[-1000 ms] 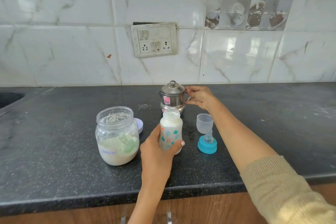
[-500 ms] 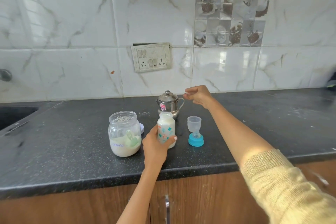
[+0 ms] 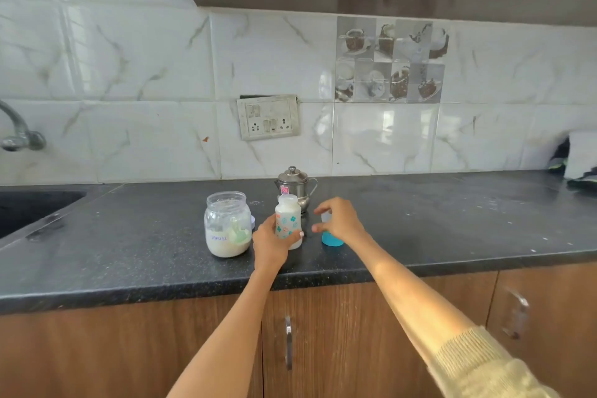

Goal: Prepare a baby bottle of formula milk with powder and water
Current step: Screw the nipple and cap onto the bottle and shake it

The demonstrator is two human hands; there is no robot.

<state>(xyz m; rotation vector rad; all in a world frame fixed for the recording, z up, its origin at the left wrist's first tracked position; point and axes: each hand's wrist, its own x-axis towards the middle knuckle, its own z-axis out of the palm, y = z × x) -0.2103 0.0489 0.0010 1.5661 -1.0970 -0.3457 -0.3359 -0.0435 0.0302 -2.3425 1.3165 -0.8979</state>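
Observation:
The open baby bottle [image 3: 288,220], white with coloured prints and holding milky liquid, stands on the black counter [image 3: 436,229]. My left hand [image 3: 269,244] grips its lower body from the near side. My right hand [image 3: 340,220] is over the clear-domed teat top with its blue ring [image 3: 332,240], thumb and fingers spread around the dome; contact is not visible. The powder jar [image 3: 227,224] stands open left of the bottle, with a green scoop [image 3: 239,234] inside. A lidded steel water pot [image 3: 295,185] sits just behind the bottle.
The jar's lid [image 3: 252,222] peeks out behind the jar. A sink [image 3: 29,207] and tap [image 3: 17,136] are at the far left. Folded cloth [image 3: 580,165] lies at the far right. A socket plate [image 3: 268,117] is on the tiled wall.
My right hand left the steel pot's handle and came down toward me over the blue-ringed teat top. My left hand kept its hold on the bottle. The view pulled back and up.

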